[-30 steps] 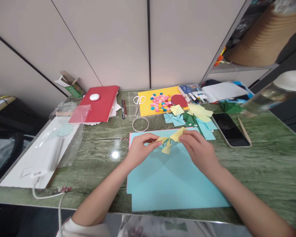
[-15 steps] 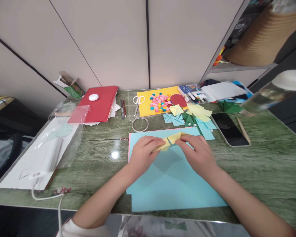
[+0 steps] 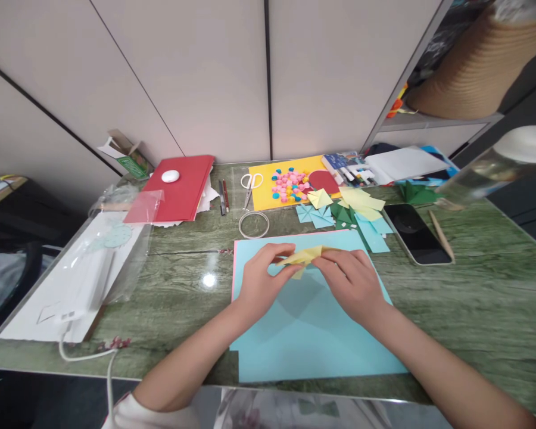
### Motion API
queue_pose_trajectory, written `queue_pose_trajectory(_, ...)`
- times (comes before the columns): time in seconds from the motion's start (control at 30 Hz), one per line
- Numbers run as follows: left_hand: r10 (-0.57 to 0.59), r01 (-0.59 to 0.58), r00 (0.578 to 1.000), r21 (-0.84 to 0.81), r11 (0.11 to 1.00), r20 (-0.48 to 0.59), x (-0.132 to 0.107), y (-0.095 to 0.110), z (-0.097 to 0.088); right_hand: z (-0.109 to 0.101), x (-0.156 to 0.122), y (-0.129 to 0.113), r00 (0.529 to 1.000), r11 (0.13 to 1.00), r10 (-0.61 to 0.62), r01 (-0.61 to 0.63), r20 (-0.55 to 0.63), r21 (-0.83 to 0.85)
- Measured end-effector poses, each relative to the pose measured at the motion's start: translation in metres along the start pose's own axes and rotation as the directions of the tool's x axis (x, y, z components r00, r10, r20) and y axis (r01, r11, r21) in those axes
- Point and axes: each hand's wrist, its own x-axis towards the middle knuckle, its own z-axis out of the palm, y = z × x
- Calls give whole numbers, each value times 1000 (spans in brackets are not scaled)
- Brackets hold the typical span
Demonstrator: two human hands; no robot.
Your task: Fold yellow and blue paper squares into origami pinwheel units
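Currently seeing light-blue sheet (image 3: 312, 345) laid flat on green wood-grain table (image 3: 482, 322), close to the near edge. At near left, spotting white cable (image 3: 110, 381) dropping past that edge. Just above the sheet, holding yellow folded paper (image 3: 307, 255) in both hands: pinching its left end between thumb and fingers of left hand (image 3: 264, 279), its right end likewise with right hand (image 3: 352, 283). Can't read the folds, partly covered by fingers. Right of the sheet, noting dark-screened phone (image 3: 417, 235), with wooden stick (image 3: 441, 235) along its right side. Past the sheet's far edge, on the left, finding metal ring (image 3: 254, 237) lying flat; on the right, loose pile of light-blue pieces (image 3: 321, 218), dark green pieces (image 3: 342, 215) and pale yellow papers (image 3: 361, 201). Farther out, seeing pens (image 3: 223, 198), then scissors (image 3: 249, 193) reaching onto left edge of yellow sheet (image 3: 259, 196). On the latter, finding multicolored pellets (image 3: 290, 183) and dark red disc (image 3: 324, 180). At far left, noting red folder (image 3: 178, 193) with white oval case (image 3: 170, 176) on top. Ending at pale cabinet panels (image 3: 178, 77).
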Motion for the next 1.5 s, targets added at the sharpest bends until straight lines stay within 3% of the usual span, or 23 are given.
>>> queue_pose_trajectory(0.23, -165, 172, 984, -149, 974, 60, 4, -1, 0, -1, 2, -2, 999, 998, -45, 46, 10, -52)
queue_pose_trajectory(0.4, -230, 245, 967, -156, 957, 109, 6, -1, -1, 2, -2, -2, 999, 999, 40, -41, 22, 26)
queue_pose_trajectory(0.6, -211, 229, 971, -192, 954, 109, 7, -3, -2, 5, -1, -1, 991, 987, 124, -128, 41, 102)
queue_pose_trajectory(0.8, -206, 207, 978, -124, 970, 21, 5, -7, 1, 3, 4, -3, 977, 966, 197, -208, 81, 154)
queue_pose_trajectory(1.07, -233, 232, 972, -23, 972, -20, 3, -12, 3, 4, 6, -4, 920, 898, 374, -390, 116, 203)
queue_pose_trajectory(1.27, -161, 160, 987, -64, 985, -3, 6, -16, 4, 3, 7, -4, 935, 919, 350, -356, 63, 169)
queue_pose_trajectory(1.5, -169, 170, 985, -46, 984, 29, 7, -17, 2, 2, 8, -7, 954, 941, 301, -299, 12, 161)
